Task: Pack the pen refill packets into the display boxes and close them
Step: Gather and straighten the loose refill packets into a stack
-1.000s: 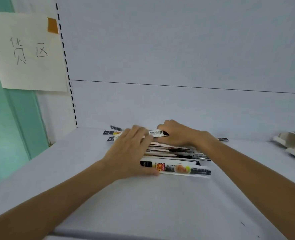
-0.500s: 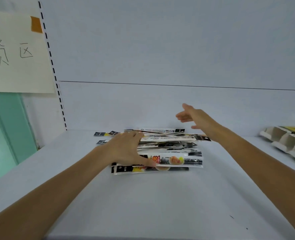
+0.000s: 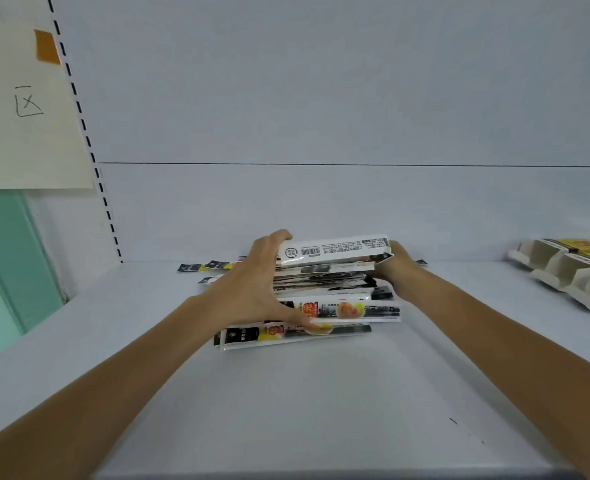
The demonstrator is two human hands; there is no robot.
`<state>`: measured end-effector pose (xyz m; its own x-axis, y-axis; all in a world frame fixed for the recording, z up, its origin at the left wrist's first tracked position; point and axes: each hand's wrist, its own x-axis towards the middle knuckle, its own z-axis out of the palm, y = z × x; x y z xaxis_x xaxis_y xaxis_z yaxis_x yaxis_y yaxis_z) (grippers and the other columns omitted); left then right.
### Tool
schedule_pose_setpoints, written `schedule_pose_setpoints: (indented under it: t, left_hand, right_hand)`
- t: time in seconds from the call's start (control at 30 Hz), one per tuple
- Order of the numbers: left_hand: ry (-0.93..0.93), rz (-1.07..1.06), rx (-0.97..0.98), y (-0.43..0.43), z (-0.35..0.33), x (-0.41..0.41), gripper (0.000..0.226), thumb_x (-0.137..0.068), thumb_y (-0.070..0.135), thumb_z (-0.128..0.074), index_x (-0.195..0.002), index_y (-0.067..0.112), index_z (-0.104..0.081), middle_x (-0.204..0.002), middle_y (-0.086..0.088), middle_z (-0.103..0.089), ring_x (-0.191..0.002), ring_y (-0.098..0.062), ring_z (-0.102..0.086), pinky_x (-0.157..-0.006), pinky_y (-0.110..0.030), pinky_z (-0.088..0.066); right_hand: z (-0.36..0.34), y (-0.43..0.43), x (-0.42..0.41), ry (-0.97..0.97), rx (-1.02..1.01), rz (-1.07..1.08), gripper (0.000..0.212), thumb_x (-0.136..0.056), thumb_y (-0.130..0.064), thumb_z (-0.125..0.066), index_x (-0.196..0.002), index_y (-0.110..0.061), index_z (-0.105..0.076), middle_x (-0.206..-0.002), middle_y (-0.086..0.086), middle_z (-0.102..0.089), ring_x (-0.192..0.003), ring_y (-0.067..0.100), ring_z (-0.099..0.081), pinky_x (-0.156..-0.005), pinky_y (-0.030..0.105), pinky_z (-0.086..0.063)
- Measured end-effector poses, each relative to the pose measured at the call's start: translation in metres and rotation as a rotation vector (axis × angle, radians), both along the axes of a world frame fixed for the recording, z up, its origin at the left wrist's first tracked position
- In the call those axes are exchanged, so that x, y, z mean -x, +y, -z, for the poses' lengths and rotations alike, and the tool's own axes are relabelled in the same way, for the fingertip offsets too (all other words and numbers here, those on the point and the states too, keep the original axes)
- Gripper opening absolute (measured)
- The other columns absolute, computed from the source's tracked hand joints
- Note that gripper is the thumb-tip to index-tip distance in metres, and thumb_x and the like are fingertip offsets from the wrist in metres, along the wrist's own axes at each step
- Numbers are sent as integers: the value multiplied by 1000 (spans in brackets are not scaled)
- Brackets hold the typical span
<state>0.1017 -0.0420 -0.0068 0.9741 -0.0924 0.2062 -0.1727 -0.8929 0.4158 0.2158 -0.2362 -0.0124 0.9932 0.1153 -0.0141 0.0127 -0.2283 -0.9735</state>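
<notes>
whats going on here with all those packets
A person holds a stack of pen refill packets between both hands on a white shelf. The left hand grips the stack's left end, fingers over the top, thumb low at the front; the right hand is at the right end, its fingers hidden. A bottom packet juts out at the front; loose packets lie behind.

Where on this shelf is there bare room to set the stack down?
Bare: the wide front of the shelf, nearer the camera than the stack of packets; and the strip between the right hand and the cardboard trays. Crowded: behind the left hand, where loose packets lie.
</notes>
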Motion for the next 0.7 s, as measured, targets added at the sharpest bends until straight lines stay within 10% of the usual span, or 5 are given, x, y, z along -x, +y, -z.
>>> schedule_pose_setpoints:
  t: [0.13, 0.27, 0.5, 0.7]
  left_hand:
    - [-100, -47, 97, 1, 9, 1, 127, -49, 53, -84, -141, 32, 1, -148, 1, -23, -130, -14, -34, -103, -28, -31]
    - [-153, -65, 130, -6, 12, 3, 132, -51, 54, -83, -146, 26, 5, -154, 4, -8, -141, -15, -17, -111, -30, -21]
    - [-53, -110, -280, -4, 9, 1, 122, -50, 85, -51, -147, 23, -11, -153, 1, -20, -143, -19, -12, -118, -43, -6]
    - [-90, -316, 530, 41, -4, -7, 56, -94, 55, -25, -137, 20, -37, -140, -6, -42, -136, -23, -32, -103, -33, -26]
  right_hand:
    - [-6, -20, 2, 229, -447, 49, 28, -99, -25, -39, -98, -1, -54, -74, 13, -58, -66, 22, -55, -68, 28, -47]
    - [-12, -13, 11, 212, -367, -61, 48, -97, -43, -36, -111, -2, -57, -96, 11, -63, -68, 17, -57, -52, 23, -48]
    - [-19, 14, 35, -293, 502, -201, 56, -86, -55, -50, -114, -9, -62, -114, 5, -63, -99, 19, -56, -82, 30, -42]
    - [-11, 16, 43, -515, 893, -239, 63, -76, -74, -43, -127, -37, -52, -147, -4, -34, -136, 18, -28, -110, 52, -23]
